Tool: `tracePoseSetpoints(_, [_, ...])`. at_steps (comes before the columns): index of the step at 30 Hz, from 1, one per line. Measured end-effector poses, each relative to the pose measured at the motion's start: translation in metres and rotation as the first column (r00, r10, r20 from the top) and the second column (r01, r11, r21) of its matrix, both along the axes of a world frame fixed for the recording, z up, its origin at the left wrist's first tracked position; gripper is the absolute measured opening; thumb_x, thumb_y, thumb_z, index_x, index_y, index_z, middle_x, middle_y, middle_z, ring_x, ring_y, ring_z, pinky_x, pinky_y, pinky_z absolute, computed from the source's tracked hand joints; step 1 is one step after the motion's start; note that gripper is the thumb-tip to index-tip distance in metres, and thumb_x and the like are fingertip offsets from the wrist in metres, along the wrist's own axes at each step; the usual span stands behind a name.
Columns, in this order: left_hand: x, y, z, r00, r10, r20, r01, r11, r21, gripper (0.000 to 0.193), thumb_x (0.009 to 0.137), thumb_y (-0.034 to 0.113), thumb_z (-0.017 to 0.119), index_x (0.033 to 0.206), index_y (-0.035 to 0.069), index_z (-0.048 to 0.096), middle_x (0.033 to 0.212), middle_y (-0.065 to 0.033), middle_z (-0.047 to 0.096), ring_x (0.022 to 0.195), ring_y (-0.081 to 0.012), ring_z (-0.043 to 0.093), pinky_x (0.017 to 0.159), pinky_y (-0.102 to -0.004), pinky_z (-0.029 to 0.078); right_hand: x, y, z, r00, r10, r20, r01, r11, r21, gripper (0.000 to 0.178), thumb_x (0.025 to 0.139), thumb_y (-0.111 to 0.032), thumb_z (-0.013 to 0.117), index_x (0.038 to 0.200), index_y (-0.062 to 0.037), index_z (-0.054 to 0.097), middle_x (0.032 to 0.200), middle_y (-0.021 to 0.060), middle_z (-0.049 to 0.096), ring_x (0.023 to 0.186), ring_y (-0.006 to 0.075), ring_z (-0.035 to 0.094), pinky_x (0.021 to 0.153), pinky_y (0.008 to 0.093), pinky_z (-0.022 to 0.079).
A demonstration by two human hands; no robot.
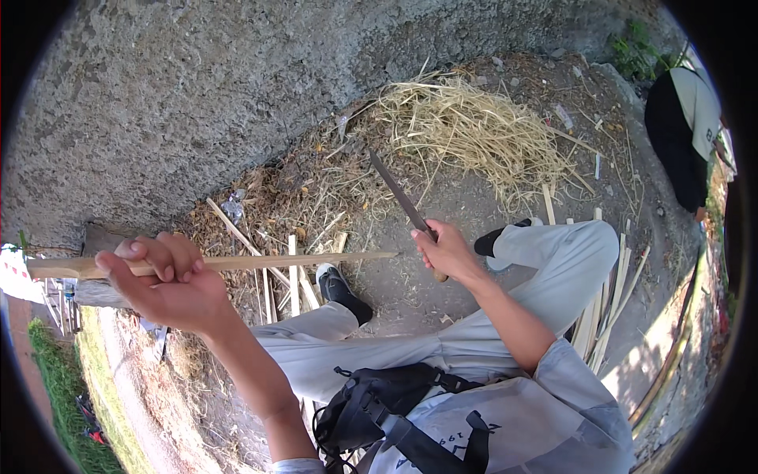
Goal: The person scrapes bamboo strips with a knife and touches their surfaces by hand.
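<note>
My left hand point(178, 288) is turned palm up, its fingers curled round a long, pale bamboo strip point(304, 260). The strip lies nearly level across the view and tapers to a thin tip on the right. In my right hand point(450, 254) is a knife point(399, 192) with a long, dark, narrow blade and a wooden handle. Its blade slants up and away to the left, apart from the strip. The strip's tip ends a little left of my right hand. Part of the knife's handle is hidden inside my fist.
A heap of pale shavings point(482, 134) lies ahead by a rough grey wall point(213, 79). Split strips point(294, 276) lie by my left foot, more strips point(604, 308) beside my right leg. A black bag point(363, 407) rests at my waist. Another person point(679, 130) is at far right.
</note>
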State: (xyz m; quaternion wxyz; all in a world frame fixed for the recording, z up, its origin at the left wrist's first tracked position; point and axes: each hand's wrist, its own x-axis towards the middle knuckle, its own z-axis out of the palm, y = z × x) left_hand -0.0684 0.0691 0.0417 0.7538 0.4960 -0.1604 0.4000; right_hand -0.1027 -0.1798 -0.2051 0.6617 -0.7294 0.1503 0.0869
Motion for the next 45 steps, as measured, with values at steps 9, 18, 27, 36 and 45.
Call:
tracePoseSetpoints(9, [0.032, -0.042, -0.001, 0.959, 0.281, -0.043, -0.278, 0.959, 0.061, 0.041, 0.098, 0.046, 0.045, 0.085, 0.007, 0.052, 0.056, 0.0031, 0.034, 0.045, -0.0046, 0.027, 0.039, -0.02, 0.023, -0.022, 0.002, -0.077, 0.93, 0.081, -0.358, -0.096, 0.995, -0.025, 0.034, 0.086, -0.032, 0.064, 0.088, 0.0012, 0.059, 0.068, 0.0121, 0.06, 0.064, 0.0231, 0.06, 0.062, 0.0386, 0.046])
tracePoseSetpoints(18, [0.044, -0.036, 0.007, 0.992, -0.049, -0.117, 0.053, 0.998, 0.036, 0.047, 0.102, 0.043, 0.022, 0.096, 0.004, 0.049, 0.07, -0.003, 0.04, 0.055, -0.0114, 0.033, 0.053, -0.0252, 0.033, -0.018, 0.005, -0.064, 0.971, 0.113, -0.212, -0.154, 0.97, -0.188, 0.032, 0.085, -0.03, 0.064, 0.091, 0.0009, 0.059, 0.072, 0.0153, 0.062, 0.07, 0.0262, 0.064, 0.064, 0.0387, 0.048])
tracePoseSetpoints(27, [0.056, -0.056, 0.011, 0.989, 0.009, -0.147, -0.004, 0.999, 0.033, 0.038, 0.1, 0.041, 0.032, 0.087, 0.008, 0.047, 0.071, -0.0067, 0.045, 0.054, -0.0151, 0.042, 0.053, -0.0274, 0.038, -0.02, 0.009, -0.052, 0.951, 0.24, -0.194, -0.296, 0.889, -0.35, 0.033, 0.085, -0.031, 0.062, 0.094, 0.0013, 0.061, 0.08, 0.0182, 0.065, 0.077, 0.0333, 0.064, 0.071, 0.0421, 0.049])
tracePoseSetpoints(36, [0.054, -0.03, 0.024, 0.914, -0.38, -0.141, 0.392, 0.917, 0.07, 0.055, 0.091, 0.06, 0.039, 0.068, 0.011, 0.044, 0.044, 0.0006, 0.029, 0.033, -0.0077, 0.022, 0.031, -0.0224, 0.022, -0.023, 0.011, -0.047, 0.972, 0.199, -0.125, -0.228, 0.927, -0.299, 0.037, 0.085, -0.031, 0.063, 0.101, 0.0023, 0.062, 0.08, 0.0178, 0.066, 0.076, 0.0338, 0.064, 0.07, 0.0413, 0.048])
tracePoseSetpoints(45, [0.059, -0.034, 0.014, 0.849, -0.493, -0.188, 0.522, 0.838, 0.159, 0.058, 0.09, 0.065, 0.039, 0.061, 0.015, 0.033, 0.042, 0.002, 0.027, 0.034, -0.0078, 0.019, 0.034, -0.0211, 0.019, -0.021, 0.006, -0.05, 0.978, 0.146, -0.149, -0.181, 0.948, -0.26, 0.037, 0.085, -0.032, 0.062, 0.096, 0.003, 0.062, 0.072, 0.0172, 0.063, 0.068, 0.0326, 0.062, 0.063, 0.041, 0.046])
